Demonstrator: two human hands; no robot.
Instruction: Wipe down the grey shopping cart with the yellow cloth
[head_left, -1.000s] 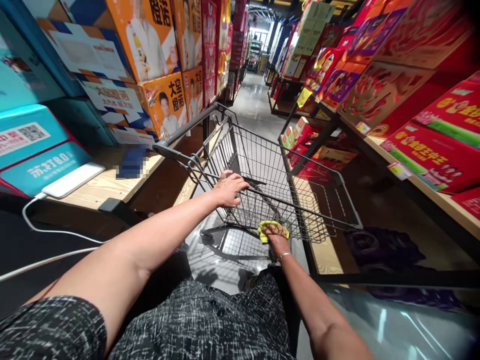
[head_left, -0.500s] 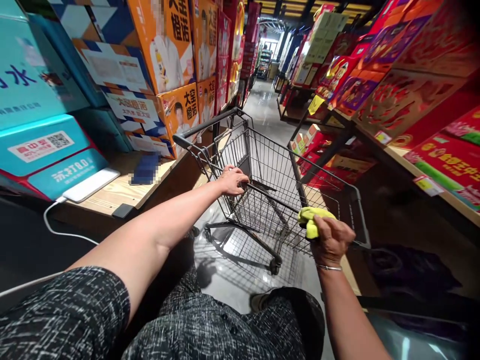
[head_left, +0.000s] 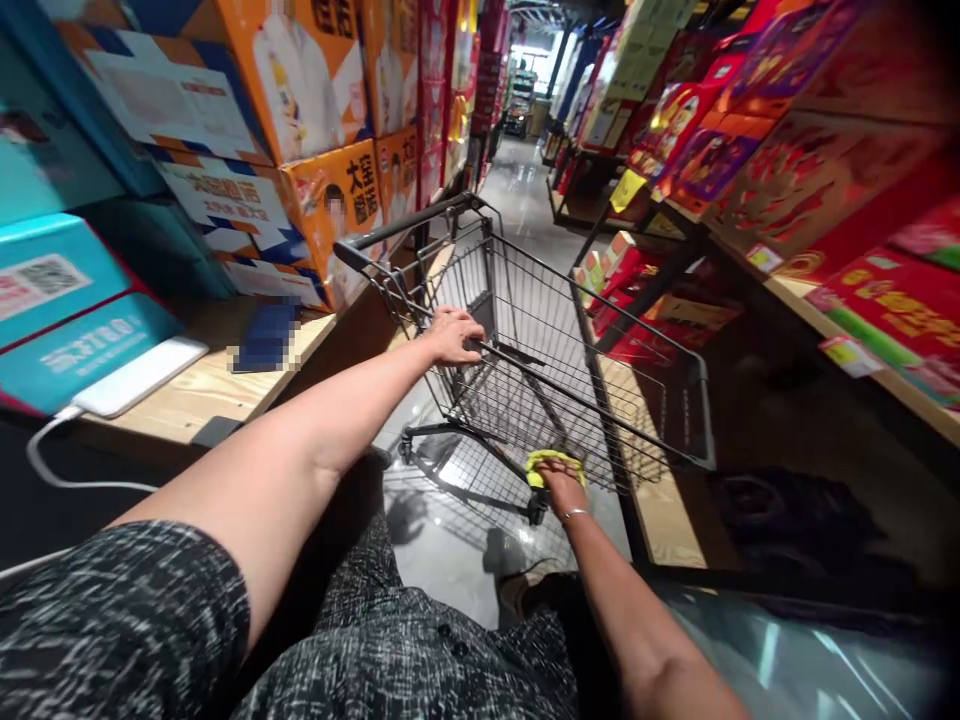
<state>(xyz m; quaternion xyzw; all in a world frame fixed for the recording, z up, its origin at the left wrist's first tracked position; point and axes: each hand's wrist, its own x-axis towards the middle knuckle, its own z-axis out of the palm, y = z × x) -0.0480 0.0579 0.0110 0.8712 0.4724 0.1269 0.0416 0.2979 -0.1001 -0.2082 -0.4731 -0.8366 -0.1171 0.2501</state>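
A dark metal shopping cart (head_left: 540, 300) stands sideways across the aisle before me, its wire basket empty-looking. My left hand (head_left: 454, 336) is closed over the basket's near top rail. Lower down, my right hand (head_left: 564, 485) presses a yellow cloth (head_left: 541, 466) against the cart's lower frame, close to a front wheel (head_left: 537, 506). Part of the cloth is hidden under the fingers. A bracelet circles my right wrist.
Orange drink cartons (head_left: 330, 215) and teal boxes (head_left: 75, 300) are stacked at left. A white power bank (head_left: 142, 376) with a cable lies on the wooden shelf near a blurred blue object (head_left: 266, 335). Red gift boxes (head_left: 892, 310) fill the right shelf. The aisle floor (head_left: 517, 180) runs ahead.
My right hand has moved down and left with the yellow cloth, from the basket's top rail to the lower frame. My left hand stays on the rail.
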